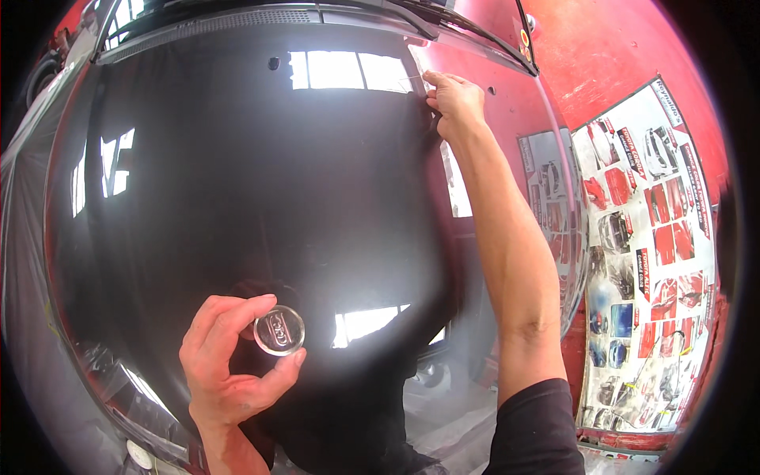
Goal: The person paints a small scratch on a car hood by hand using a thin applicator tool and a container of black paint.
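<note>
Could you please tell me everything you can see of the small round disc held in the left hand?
The small round disc looks like clear plastic or glass with a pale rim and a faint mark inside, too small to make out. The left hand pinches it between forefinger above and thumb below, flat face toward the camera, over the glossy black car hood. Nothing else touches it.

In my left hand [229,368] sits a clear, glossy plastic disc [279,330]. The black car hood [237,190] is mirror-glossy; upper right, bare red panel [507,103] looks duller.

Small round clear lens [279,330] pinched upright over glossy black hood, film edge [417,77] lifted at hood's far side
</note>
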The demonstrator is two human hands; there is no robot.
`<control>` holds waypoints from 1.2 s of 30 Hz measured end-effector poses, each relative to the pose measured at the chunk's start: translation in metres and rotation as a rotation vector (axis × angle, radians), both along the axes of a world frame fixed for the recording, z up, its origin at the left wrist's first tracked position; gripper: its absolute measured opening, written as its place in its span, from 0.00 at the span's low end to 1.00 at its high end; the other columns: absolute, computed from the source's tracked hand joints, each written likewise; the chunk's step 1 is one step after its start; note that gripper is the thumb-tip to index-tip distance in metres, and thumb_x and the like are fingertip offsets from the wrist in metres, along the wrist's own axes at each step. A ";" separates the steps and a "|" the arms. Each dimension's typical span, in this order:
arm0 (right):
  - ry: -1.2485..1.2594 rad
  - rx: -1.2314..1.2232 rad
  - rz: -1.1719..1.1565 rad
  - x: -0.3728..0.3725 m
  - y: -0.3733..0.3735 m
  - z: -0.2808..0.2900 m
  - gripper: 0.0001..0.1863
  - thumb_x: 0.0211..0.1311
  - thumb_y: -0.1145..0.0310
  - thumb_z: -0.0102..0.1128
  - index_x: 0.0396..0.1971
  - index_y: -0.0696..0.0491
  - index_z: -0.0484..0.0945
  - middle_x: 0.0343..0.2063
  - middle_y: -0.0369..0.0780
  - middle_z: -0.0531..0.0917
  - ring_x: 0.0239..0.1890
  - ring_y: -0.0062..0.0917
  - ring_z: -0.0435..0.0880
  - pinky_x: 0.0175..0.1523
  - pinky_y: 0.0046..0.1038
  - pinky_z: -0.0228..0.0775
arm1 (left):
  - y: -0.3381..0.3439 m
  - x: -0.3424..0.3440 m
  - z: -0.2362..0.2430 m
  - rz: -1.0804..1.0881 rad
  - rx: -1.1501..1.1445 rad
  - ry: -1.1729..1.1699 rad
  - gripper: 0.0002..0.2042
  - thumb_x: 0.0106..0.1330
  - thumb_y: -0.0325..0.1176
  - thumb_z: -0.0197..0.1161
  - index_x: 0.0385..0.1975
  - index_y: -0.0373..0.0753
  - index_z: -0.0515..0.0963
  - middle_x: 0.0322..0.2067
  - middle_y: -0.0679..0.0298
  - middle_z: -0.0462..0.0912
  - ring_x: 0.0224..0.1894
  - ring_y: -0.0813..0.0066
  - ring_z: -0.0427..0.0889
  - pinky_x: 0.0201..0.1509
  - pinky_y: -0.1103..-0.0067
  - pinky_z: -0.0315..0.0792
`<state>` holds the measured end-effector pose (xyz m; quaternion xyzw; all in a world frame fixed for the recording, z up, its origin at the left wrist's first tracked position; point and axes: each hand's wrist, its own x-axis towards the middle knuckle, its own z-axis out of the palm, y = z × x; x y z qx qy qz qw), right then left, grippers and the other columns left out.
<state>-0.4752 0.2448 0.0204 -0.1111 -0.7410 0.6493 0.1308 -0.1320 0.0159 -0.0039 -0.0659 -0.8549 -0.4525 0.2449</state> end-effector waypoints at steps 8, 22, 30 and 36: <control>-0.012 0.031 -0.012 0.001 -0.001 0.000 0.08 0.57 0.75 0.73 0.36 0.60 0.87 0.27 0.38 0.83 0.28 0.21 0.77 0.36 0.28 0.71 | -0.001 0.000 0.001 -0.002 -0.003 -0.005 0.25 0.41 0.28 0.77 0.45 0.37 0.84 0.33 0.62 0.82 0.31 0.73 0.81 0.29 0.81 0.78; 0.236 -0.019 0.401 0.084 0.011 0.036 0.15 0.70 0.67 0.65 0.47 0.64 0.83 0.39 0.39 0.85 0.38 0.22 0.82 0.48 0.27 0.77 | 0.003 0.003 0.000 -0.004 0.128 -0.006 0.25 0.42 0.29 0.76 0.45 0.36 0.84 0.34 0.62 0.81 0.30 0.75 0.80 0.32 0.82 0.75; 0.347 0.355 0.983 0.254 -0.026 0.054 0.09 0.54 0.84 0.70 0.35 0.57 0.87 0.34 0.39 0.80 0.35 0.22 0.78 0.39 0.24 0.69 | 0.000 0.008 0.002 -0.007 0.091 0.021 0.26 0.43 0.29 0.78 0.47 0.36 0.84 0.35 0.62 0.83 0.31 0.76 0.80 0.34 0.81 0.75; 0.497 0.512 0.977 0.260 -0.032 0.047 0.14 0.48 0.85 0.72 0.36 0.56 0.87 0.32 0.39 0.78 0.32 0.24 0.77 0.32 0.24 0.66 | -0.002 0.007 0.007 0.001 0.082 0.035 0.25 0.44 0.29 0.78 0.47 0.37 0.84 0.35 0.63 0.82 0.30 0.75 0.79 0.33 0.80 0.75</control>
